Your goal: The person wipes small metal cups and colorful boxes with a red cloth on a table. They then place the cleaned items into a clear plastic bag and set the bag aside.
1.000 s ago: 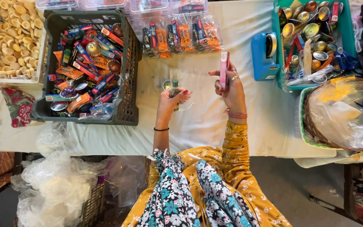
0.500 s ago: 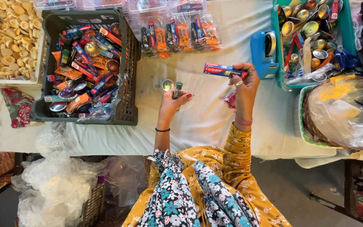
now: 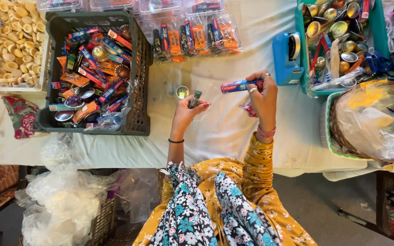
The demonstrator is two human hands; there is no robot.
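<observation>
**Both hands full above the white cloth**

The right hand [image 3: 264,96] was closed around one end of a small red, white and blue toothpaste tube [image 3: 237,85], holding it level so that the free end pointed away from the grip toward the other hand. Just under that wrist lay a small red-patterned packet [image 3: 249,108], partly hidden by the hand.

The left hand [image 3: 186,112] gripped two things at once — a small round shiny metal bowl [image 3: 182,92] at its fingertips and a slim dark tube with a grey cap [image 3: 195,99] standing tilted beside it, both touching the fingers. The two hands were near each other but apart, over the white tablecloth [image 3: 233,132].

Out beyond the left grip stood a dark plastic crate [image 3: 141,82] heaped with tubes, sachets and metal bowls. Straight ahead of both grips lay clear plastic packs of assorted items [image 3: 192,38]. Beyond the right grip sat a blue tape dispenser [image 3: 286,57], touching a green plastic basket [image 3: 380,41] of metal bowls — and nearer, a wicker basket lined with clear plastic [image 3: 375,123].
</observation>
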